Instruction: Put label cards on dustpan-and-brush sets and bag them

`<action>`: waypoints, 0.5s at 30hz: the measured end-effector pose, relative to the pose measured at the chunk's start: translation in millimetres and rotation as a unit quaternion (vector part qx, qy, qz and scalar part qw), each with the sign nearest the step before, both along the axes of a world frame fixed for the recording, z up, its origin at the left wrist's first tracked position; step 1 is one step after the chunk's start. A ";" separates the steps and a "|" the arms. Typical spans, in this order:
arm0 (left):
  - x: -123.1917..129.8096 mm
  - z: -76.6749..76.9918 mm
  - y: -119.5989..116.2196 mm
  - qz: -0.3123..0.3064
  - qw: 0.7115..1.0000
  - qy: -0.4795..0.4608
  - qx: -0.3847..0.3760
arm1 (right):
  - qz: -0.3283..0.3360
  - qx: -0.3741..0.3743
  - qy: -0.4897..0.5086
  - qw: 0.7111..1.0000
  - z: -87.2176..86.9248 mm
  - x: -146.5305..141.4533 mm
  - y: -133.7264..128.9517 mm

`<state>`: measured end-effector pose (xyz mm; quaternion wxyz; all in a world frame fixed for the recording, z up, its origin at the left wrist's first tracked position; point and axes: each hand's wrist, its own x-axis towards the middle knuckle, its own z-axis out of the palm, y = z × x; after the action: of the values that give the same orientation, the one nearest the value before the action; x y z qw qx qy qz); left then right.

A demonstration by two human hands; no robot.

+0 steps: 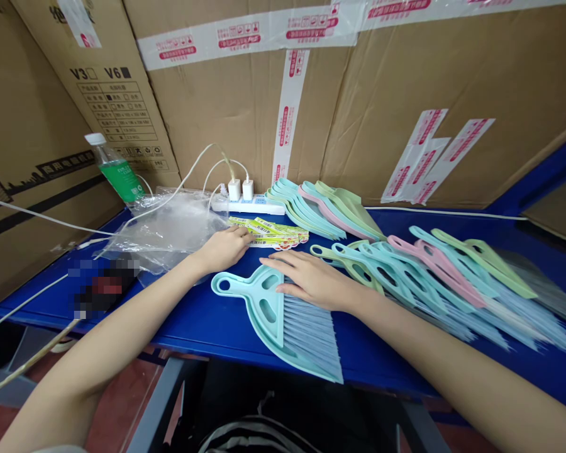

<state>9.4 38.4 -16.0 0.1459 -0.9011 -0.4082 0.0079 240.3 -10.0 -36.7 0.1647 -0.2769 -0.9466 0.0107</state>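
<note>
A light-blue hand brush [306, 321] lies in its light-blue dustpan [259, 314] at the front of the blue table. Across the top of the brush rests my right hand [318, 280], palm down, its fingers stretched out and thumb apart. My left hand [226, 248] reaches to a pile of yellow-green printed labels [273, 233], its extended fingertips touching the left end. Right of my right hand is a row of brushes [419, 277] in light blue, green and pink. Behind them lean several nested dustpans [325, 211] of the same colours.
A power strip [249, 205] with two white chargers and loose cables stands behind the labels. Clear plastic bags [170, 226] lie at left, near a bottle with a green label [117, 173] and a pixelated dark object [104, 286]. Large cardboard boxes [226, 107] wall the back.
</note>
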 end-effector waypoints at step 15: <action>-0.8 -0.8 0.5 -0.007 1.000 0.002 0.000 | -0.019 0.023 0.000 1.000 1.3 -1.6 -1.5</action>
<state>8.6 38.8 -16.8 0.1468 -0.9039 -0.4016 0.0088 238.7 -11.5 -35.4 0.1715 -0.2909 -0.9412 -0.0140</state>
